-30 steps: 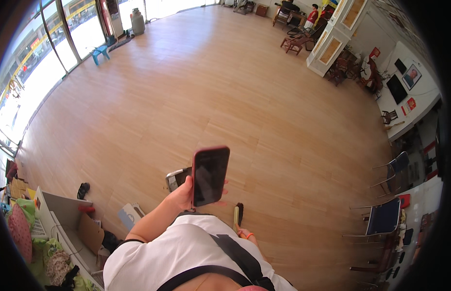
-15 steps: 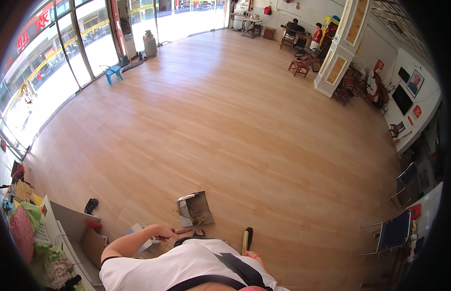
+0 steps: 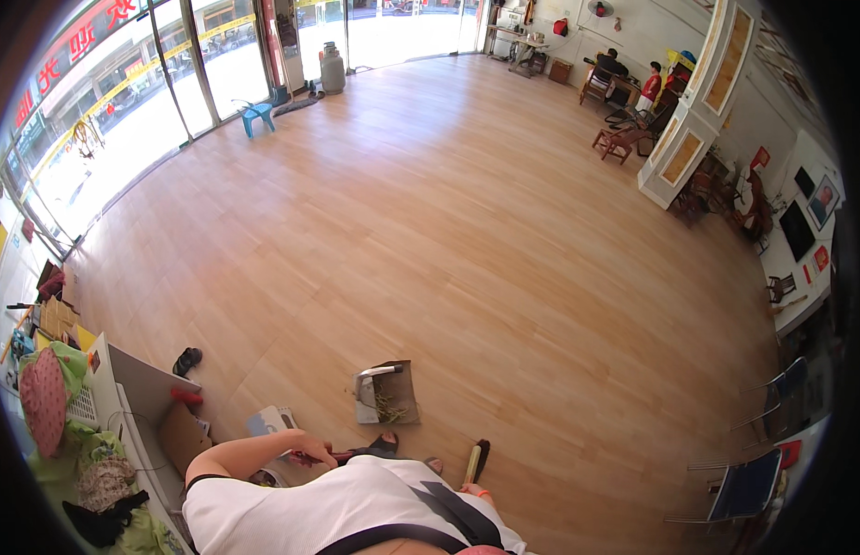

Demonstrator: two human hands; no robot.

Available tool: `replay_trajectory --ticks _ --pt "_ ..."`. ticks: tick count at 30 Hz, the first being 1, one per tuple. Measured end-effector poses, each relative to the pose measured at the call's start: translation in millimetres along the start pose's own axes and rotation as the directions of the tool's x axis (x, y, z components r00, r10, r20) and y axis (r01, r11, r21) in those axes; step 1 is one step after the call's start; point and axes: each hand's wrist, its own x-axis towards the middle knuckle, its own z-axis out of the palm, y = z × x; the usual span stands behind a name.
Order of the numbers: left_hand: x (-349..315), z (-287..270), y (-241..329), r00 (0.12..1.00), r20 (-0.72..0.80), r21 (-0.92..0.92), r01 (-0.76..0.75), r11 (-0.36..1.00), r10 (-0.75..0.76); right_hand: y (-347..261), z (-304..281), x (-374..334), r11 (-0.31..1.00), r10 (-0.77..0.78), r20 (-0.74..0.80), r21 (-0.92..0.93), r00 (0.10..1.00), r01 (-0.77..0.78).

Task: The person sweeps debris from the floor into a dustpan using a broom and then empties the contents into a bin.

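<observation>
My left hand (image 3: 319, 450) is closed around a dark red, stick-like thing (image 3: 300, 458); its full shape is partly hidden by my hand and body. My right hand (image 3: 476, 489), low at my right side, grips a brush (image 3: 477, 460) with a pale body and dark bristles. Only part of that hand shows past my white shirt. Beyond my hands a grey metal dustpan (image 3: 407, 383) with a bent handle lies on the floor, holding dry, greenish-yellow stalks. My sandalled feet (image 3: 387, 442) stand just behind it.
At left is a white cabinet (image 3: 125, 388) bearing cloths and a pink cushion (image 3: 43, 402). A dark shoe (image 3: 186, 361) lies beside it. Folding chairs (image 3: 746, 486) line the right side. Far off are a blue stool (image 3: 257, 117), a gas cylinder (image 3: 332, 70), a pillar (image 3: 680, 153) and two people.
The view has shifted, moving the far room rightward in the picture. My left hand sits slightly lower and nearer my body. Both hands keep their holds.
</observation>
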Motion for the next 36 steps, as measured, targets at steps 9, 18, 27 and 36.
replay_trajectory --ticks 9,18,27,36 --pt "36.6 1.9 -32.5 0.864 -0.099 -0.186 -0.503 0.844 0.493 -1.5 4.5 10.1 0.994 -0.021 -0.039 -0.105 0.999 0.017" --pt "46.3 -12.1 -26.3 0.986 0.094 -0.316 -0.1 0.944 0.136 8.2 -35.8 68.9 0.978 -0.034 -0.06 -0.207 0.998 0.02" --pt "52.4 -54.9 -2.1 0.973 -0.09 0.295 -0.177 0.939 0.212 48.3 -61.0 87.5 0.958 -0.004 -0.038 0.288 0.999 0.015" --pt "116.0 -130.5 45.8 0.304 -0.864 0.31 -0.307 0.9 0.402 65.8 -25.7 -49.8 0.729 -0.022 0.073 0.683 0.997 -0.034"
